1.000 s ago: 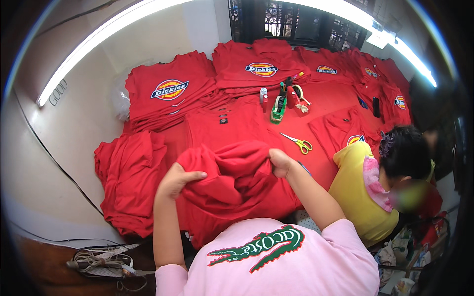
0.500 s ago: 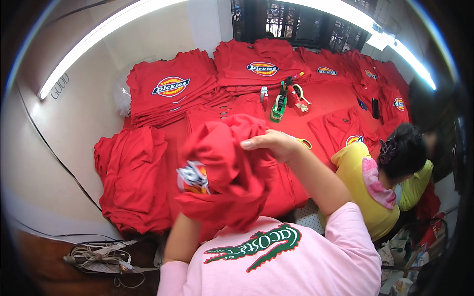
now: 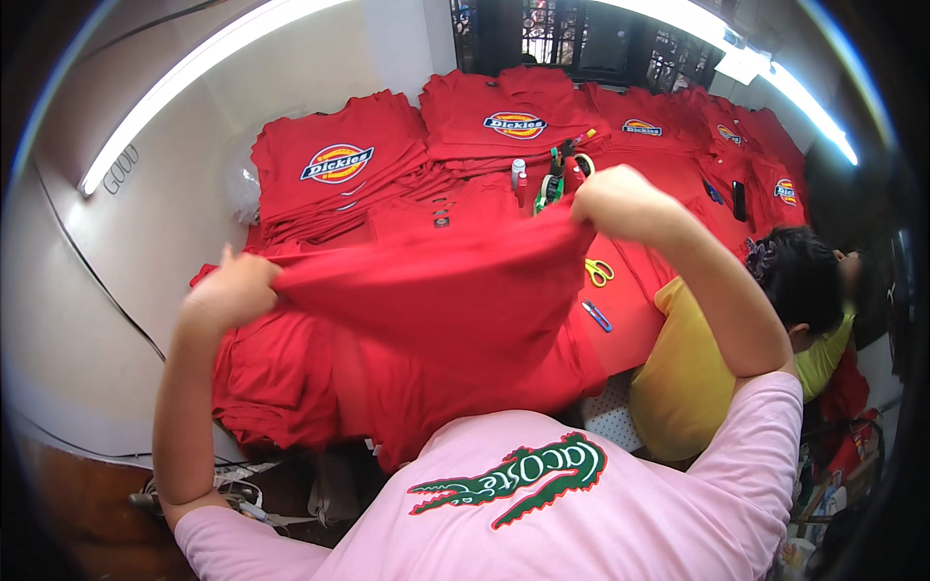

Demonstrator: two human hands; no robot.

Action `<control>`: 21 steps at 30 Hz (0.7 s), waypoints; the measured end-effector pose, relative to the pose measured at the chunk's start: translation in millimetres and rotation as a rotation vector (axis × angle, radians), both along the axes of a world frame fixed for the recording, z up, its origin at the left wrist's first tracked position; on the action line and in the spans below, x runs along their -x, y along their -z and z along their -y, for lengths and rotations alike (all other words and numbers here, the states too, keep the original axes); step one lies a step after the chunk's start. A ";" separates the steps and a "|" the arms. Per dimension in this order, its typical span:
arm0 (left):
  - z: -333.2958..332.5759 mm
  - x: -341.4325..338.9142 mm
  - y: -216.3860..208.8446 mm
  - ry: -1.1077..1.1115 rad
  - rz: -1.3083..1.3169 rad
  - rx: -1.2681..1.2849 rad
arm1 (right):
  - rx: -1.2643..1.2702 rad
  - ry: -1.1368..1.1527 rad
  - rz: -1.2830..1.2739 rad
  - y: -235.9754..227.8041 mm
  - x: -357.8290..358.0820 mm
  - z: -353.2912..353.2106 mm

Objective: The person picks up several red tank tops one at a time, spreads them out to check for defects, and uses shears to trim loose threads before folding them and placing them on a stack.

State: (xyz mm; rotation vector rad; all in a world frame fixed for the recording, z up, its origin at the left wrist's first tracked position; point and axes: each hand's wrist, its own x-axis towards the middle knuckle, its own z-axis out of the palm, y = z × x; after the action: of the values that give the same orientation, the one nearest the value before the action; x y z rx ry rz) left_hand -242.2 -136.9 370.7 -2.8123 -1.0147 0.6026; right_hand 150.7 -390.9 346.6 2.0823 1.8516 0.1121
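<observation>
1. Nearest, the pink shirt (image 3: 668, 494) fills the lower edge; the person's arms have swung wide, where half a second ago they were closer in
2. The left hand (image 3: 232, 289) and right hand (image 3: 625, 203) are well apart, each gripping one side of the red garment (image 3: 436, 290)
3. That garment, bunched with a badge showing half a second ago, is now pulled out between both hands, raised over the work surface (image 3: 635, 339); it is blurred and its badge is out of sight. The handling seems to have passed from gathering cloth to opening it out
4. Below it lie more red garments (image 3: 426, 392), with a crumpled pile (image 3: 276, 378) to their left
5. Farther right, the blue snips (image 3: 598, 316), hidden half a second ago, show near yellow scissor handles (image 3: 601, 273)
6. Farthest, the badged stacks (image 3: 387, 131) look unchanged
</observation>
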 end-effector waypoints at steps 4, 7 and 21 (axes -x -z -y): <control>-6.8 23.7 -43.6 0.105 0.560 -0.366 | -0.686 -0.131 0.146 -36.4 -40.8 14.5; -8.7 52.3 -68.3 0.223 0.767 -0.889 | -1.012 -0.219 0.331 -75.3 -20.9 20.8; -13.7 79.4 -72.7 0.124 0.807 -0.842 | -0.991 -0.315 -0.536 -124.8 -43.5 50.0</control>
State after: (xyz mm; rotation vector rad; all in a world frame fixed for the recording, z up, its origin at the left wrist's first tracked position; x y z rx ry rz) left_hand -321.6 -123.2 443.5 -2.2516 -0.8511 -0.8573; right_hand 194.2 -440.9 471.4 2.5487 2.8508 0.7504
